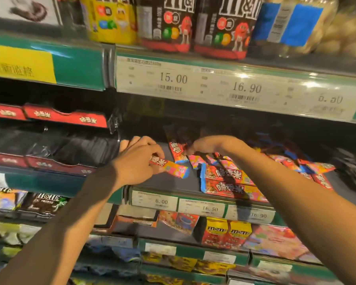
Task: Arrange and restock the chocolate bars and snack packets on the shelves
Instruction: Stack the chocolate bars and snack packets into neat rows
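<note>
The left hand point(137, 161) curls its fingers round one end of a red and pink chocolate bar point(170, 167), which lies flat on the dark middle shelf point(169, 182) and points toward 4 o'clock. The right hand point(209, 144), at 2 o'clock from the left, bends down at the wrist and pinches the lower end of a second bar point(176, 151) that stands nearly upright at the back. From 3 to 5 o'clock of the hands, loose bars point(224, 177) of the same kind lie heaped and overlapping across the shelf, reaching its front lip. Along that lip run white price labels point(201, 207) in a green rail. At 9 o'clock sit red display cartons point(65, 117). On the shelf above, at 12 o'clock, stand M&M's tubs point(224, 27); below, at 6 o'clock, yellow M&M's packets point(226, 233).
</note>
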Motion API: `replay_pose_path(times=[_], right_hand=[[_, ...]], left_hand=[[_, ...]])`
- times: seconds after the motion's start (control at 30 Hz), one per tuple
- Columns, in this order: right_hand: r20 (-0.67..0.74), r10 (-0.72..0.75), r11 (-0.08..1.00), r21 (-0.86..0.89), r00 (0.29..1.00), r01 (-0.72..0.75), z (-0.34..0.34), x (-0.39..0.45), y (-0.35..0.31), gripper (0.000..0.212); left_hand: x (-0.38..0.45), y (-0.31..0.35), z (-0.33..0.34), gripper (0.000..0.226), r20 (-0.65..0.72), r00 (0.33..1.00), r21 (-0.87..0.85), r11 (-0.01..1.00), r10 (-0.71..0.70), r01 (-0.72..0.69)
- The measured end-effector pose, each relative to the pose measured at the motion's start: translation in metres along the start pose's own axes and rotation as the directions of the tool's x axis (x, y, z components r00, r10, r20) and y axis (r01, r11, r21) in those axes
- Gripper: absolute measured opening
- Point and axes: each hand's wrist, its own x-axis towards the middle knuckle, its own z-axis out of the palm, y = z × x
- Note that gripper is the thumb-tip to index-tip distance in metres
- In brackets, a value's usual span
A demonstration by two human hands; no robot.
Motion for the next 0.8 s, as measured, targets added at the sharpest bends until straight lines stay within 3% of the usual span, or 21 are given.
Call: replay_pose_path(times=[0.1,0.27,0.37,0.5,0.7,0.8], right_hand=[[-0.061,-0.030,0.998,0.053,0.998,0.034,0.001,0.003,-0.002,0.026],[-0.270,-0.027,0.964,0.247,0.963,0.097,0.002,0.006,0.012,0.022],[-0.354,-0.051,0.916,0.356,0.934,0.185,-0.005,-0.004,0.015,0.035],[-0.389,-0.042,0.797,0.543,0.920,0.266,-0.016,-0.033,0.027,0.029],[-0.435,-0.011,0.739,0.603,0.901,0.300,-0.019,-0.084,0.080,0.013],[-0.469,0.040,0.787,0.559,0.882,0.261,-0.019,-0.102,0.111,0.012]], left_hand=[[0.001,-0.002,-0.003,0.026,-0.007,1.000,-0.053,0.999,0.001,-0.001],[0.000,-0.001,-0.007,0.016,-0.019,0.999,-0.325,0.945,-0.046,0.037],[0.000,-0.001,-0.012,0.015,-0.044,0.997,-0.397,0.916,-0.070,0.047],[-0.003,0.006,-0.020,0.024,-0.049,0.996,-0.560,0.828,-0.073,0.034],[-0.011,0.049,-0.020,0.019,-0.010,1.000,-0.701,0.714,-0.003,-0.004],[-0.006,0.075,-0.012,0.016,-0.002,0.998,-0.718,0.694,0.070,-0.051]])
